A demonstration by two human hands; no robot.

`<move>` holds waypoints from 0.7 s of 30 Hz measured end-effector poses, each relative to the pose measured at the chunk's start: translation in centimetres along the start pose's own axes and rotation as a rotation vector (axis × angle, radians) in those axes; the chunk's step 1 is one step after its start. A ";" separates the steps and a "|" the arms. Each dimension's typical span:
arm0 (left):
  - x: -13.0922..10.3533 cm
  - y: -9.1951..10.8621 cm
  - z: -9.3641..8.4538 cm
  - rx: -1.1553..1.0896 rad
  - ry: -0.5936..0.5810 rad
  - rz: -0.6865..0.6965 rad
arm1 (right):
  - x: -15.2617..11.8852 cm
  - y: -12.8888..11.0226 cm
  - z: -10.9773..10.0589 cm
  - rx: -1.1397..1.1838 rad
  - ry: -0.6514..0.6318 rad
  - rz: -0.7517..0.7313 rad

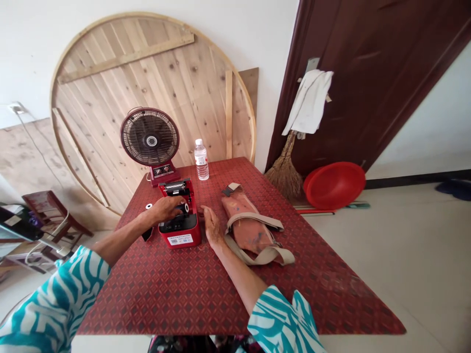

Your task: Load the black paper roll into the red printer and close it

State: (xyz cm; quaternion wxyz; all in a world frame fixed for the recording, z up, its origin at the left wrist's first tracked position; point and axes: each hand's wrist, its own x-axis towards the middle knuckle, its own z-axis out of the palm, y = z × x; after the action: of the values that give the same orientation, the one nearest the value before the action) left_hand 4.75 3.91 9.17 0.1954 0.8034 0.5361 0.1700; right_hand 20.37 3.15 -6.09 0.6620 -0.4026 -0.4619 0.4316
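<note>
A red and black printer (180, 223) stands on the table with its lid (176, 189) raised. My left hand (167, 208) reaches into it from the left, its fingers curled over a dark roll (186, 208) with a white ring at the end. The fingertips are partly hidden. To the right of the printer, my right hand (213, 225) is held upright, fingers stretched out and nothing in it. Just right of that hand lies a worn reddish-brown bag (245, 220) with a beige strap. Beyond my left wrist is a small white roll (148, 206).
A dark red fan (150, 139) and a clear water bottle (201, 159) stand at the back of the red patterned table (176, 294). Behind leans a round wooden board (147, 73). A broom (287, 171) and red basin (334, 185) are by the door.
</note>
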 end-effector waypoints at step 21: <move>1.7 -13.7 -3.4 -0.697 0.613 -0.179 | -0.3 -0.6 -0.8 -0.159 0.004 0.017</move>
State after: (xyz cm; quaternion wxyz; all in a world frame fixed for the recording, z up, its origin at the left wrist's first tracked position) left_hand -7.18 10.72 5.47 0.3000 0.5534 0.5472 0.5517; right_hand 21.22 2.54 -5.80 0.6252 -0.4587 -0.4898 0.3985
